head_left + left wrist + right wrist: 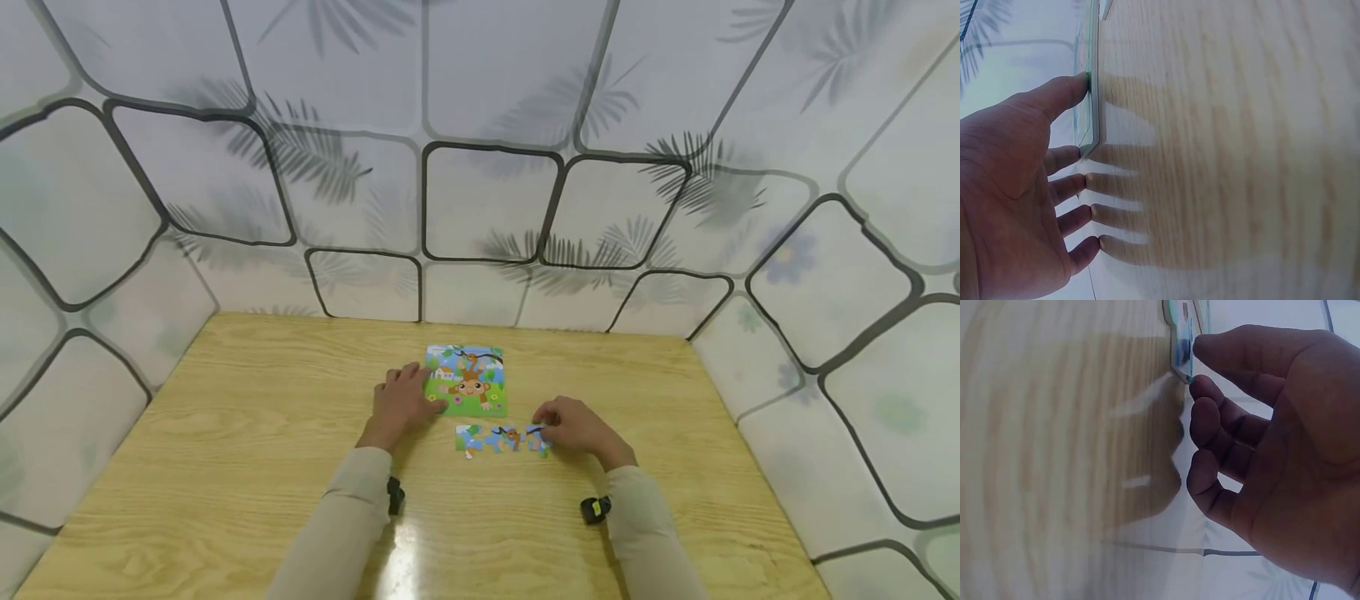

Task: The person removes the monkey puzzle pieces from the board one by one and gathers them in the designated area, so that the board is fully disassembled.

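Note:
A square picture board (467,382) with a cartoon monkey lies flat on the table. My left hand (402,400) rests at its left side with spread fingers; in the left wrist view the thumb touches the edge of the board (1092,119). In front of the board lies a row of jigsaw pieces: a left corner piece (468,437), a middle piece (504,437) and a right puzzle piece (533,439). My right hand (577,429), its fingers curled, holds the right piece by its outer edge, thumb and forefinger at its corner (1184,353).
The wooden table (262,467) carries the board and pieces near its middle. A patterned cloth wall (480,200) stands behind the table and along both sides. Small black devices are strapped at the left wrist (395,496) and right wrist (594,510).

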`<state>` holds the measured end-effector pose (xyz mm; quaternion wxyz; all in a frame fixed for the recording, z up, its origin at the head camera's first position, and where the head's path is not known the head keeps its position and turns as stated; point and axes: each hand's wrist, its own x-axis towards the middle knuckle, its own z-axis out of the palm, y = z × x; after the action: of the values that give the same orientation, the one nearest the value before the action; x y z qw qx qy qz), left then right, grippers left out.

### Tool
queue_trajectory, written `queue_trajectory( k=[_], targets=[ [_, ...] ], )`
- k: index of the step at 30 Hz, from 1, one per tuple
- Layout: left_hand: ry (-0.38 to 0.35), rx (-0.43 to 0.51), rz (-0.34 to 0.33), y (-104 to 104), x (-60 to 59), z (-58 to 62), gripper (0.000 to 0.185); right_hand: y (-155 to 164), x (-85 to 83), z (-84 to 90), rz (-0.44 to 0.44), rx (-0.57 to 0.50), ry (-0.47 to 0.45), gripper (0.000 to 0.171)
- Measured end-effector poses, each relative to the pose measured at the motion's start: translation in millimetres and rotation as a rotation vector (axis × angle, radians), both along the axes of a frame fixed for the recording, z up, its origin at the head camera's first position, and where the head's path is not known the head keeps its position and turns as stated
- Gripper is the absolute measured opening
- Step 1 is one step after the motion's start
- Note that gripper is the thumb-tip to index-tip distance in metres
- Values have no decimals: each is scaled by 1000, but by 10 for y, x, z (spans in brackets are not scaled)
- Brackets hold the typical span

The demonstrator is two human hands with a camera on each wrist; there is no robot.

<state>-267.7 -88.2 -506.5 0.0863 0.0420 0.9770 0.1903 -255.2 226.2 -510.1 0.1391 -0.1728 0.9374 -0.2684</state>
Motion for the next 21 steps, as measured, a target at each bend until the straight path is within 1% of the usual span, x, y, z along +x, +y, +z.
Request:
queue_trajectory(
  k=[5,10,15,18,21],
  targets=[
    [-10,7,3,-1,-4,-5,77,-75,-51,32,-3,-14,5,19],
    [-3,9,3,2,3,-2,77,-194,-122,67,38,-32,33,21],
    [4,19,2,4,10,11,76,-383,-192,85,65,-67,61,24],
    [7,15,2,0,8,7,77,-517,-244,66,78,-76,53,27],
    [9,13,1,-3,1,-1,77,-635,-293,52,91,-61,45,30]
  ],
)
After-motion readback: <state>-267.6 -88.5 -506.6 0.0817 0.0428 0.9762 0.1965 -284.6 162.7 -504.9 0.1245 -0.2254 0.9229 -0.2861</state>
